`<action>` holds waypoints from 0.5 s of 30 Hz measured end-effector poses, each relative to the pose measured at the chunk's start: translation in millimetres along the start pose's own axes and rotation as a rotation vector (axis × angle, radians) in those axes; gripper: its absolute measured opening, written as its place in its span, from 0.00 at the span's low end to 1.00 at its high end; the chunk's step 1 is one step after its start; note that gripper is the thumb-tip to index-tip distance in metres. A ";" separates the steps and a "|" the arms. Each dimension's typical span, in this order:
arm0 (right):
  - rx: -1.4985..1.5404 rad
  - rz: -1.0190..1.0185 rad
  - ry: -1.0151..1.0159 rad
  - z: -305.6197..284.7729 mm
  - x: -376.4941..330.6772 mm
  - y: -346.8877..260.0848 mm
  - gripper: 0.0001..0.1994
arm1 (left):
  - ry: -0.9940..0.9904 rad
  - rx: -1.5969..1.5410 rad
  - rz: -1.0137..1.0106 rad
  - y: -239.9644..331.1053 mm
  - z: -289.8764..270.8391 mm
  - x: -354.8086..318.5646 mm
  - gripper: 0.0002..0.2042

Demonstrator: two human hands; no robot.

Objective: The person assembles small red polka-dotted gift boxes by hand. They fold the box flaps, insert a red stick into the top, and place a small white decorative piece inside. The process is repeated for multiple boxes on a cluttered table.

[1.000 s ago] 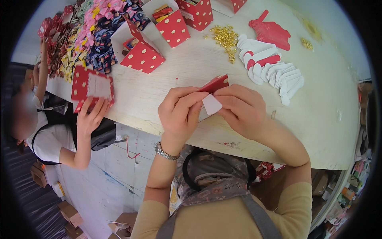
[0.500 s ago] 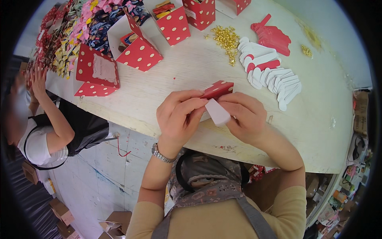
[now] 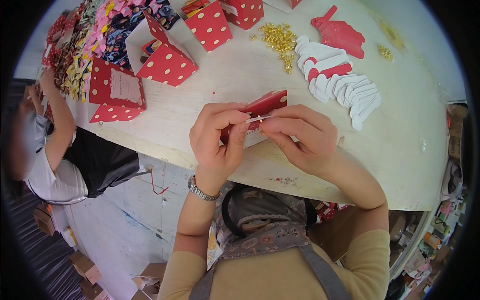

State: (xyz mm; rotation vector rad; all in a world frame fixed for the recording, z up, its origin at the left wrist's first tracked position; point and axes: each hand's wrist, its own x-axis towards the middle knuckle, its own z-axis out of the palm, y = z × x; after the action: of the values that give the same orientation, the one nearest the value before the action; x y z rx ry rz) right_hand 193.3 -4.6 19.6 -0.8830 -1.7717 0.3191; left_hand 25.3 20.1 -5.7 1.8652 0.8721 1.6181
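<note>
A red box with pale dots (image 3: 268,102) stands tilted at the table's near edge, between my hands. My left hand (image 3: 216,136) is closed on its left side, thumb and fingertips pinching at the top edge. A thin white card strip (image 3: 256,119), seen nearly edge-on, spans the gap between both hands' fingertips. My right hand (image 3: 304,136) pinches the strip's right end. A tiny gold fastener (image 3: 260,119) shows at the strip beside my right fingertips. The fingers hide how strip and box meet.
Beyond my hands lie gold fasteners (image 3: 278,41), white card strips (image 3: 364,95) and red card strips (image 3: 342,37). Dotted boxes (image 3: 172,65) stand at the far left near heaped wrapped sweets (image 3: 112,35). A co-worker (image 3: 55,155) is at the left edge.
The white strip has turned from showing its flat face to nearly edge-on. My right fingertips have shifted up and left, and the gold fastener has come into sight. The co-worker's arms have moved.
</note>
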 end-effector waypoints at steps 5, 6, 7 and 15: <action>-0.030 -0.077 -0.019 -1.9 -2.1 -1.6 0.09 | 0.018 0.003 -0.002 2.7 1.9 0.2 0.04; -0.036 -0.085 -0.027 -2.4 -1.9 -2.5 0.09 | 0.015 0.003 -0.004 2.8 1.7 -0.4 0.04; -0.029 -0.072 -0.026 -1.7 -0.4 -2.6 0.09 | 0.012 0.004 -0.005 2.9 1.5 -0.6 0.04; -0.038 -0.094 -0.032 0.2 4.1 -2.8 0.09 | -0.083 0.106 0.108 3.6 -5.8 4.4 0.06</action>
State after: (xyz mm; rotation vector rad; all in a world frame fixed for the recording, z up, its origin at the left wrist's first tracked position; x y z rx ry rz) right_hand 191.4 -3.6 24.1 -0.8229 -1.8478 0.2400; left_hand 20.4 20.9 0.7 2.0693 0.8491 1.5729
